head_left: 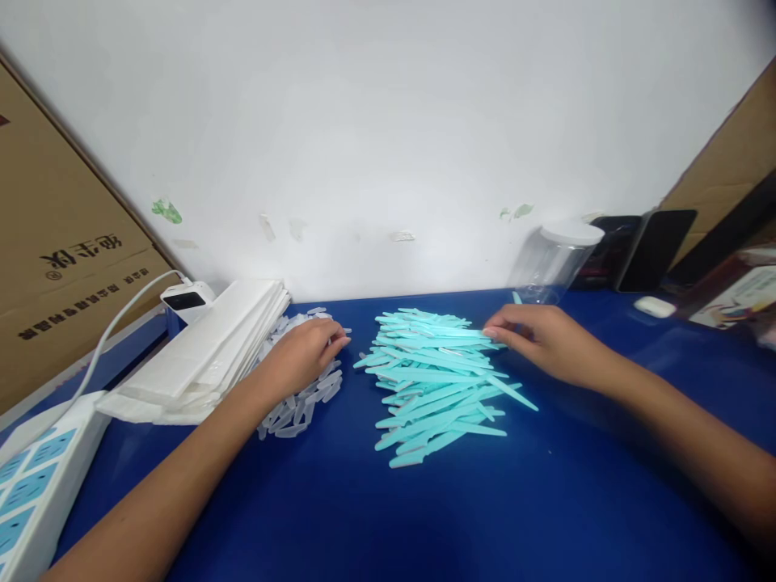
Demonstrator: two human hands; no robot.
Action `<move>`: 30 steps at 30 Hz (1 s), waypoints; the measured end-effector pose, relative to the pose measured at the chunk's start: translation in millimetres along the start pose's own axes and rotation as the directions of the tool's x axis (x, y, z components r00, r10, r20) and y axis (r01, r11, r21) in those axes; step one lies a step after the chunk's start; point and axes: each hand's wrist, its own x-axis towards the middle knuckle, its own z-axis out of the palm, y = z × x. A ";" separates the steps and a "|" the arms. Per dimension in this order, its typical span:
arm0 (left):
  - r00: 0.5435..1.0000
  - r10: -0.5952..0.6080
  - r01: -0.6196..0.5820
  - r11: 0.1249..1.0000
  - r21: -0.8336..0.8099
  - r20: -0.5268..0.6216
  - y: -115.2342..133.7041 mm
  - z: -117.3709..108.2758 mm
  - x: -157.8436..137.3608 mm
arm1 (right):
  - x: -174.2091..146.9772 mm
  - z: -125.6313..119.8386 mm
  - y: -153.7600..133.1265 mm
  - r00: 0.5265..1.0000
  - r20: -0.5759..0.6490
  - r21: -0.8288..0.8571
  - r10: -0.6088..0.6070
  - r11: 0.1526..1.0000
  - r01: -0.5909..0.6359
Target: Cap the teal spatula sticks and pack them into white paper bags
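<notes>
A heap of turquoise eyebrow razors (436, 380) lies on the blue table, blades mostly toward the left and handles toward the right. At its upper right side, my right hand (533, 335) pinches the handle end of one razor (464, 332) between thumb and fingers. To the left is a pile of small translucent plastic blade caps (303, 408). My left hand (312, 352) is over this pile with thumb and fingertips drawn together. Whatever is between those fingertips is too small to make out. The hand and forearm hide part of the caps.
White paper packets (200, 347) are stacked left of the caps, near a white device with a cable (185, 299) and a power strip (54, 469). A clear jar with white lid (554, 259), dark phone (655, 250) and white earbud case (655, 306) stand at right. Cardboard (66, 242) borders the left.
</notes>
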 end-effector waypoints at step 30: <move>0.992 0.108 -0.087 0.965 -0.248 0.072 16.0 -0.2 -2.9 | -1.0 -2.1 -7.6 0.977 -0.181 -0.092 -0.115 0.991 0.100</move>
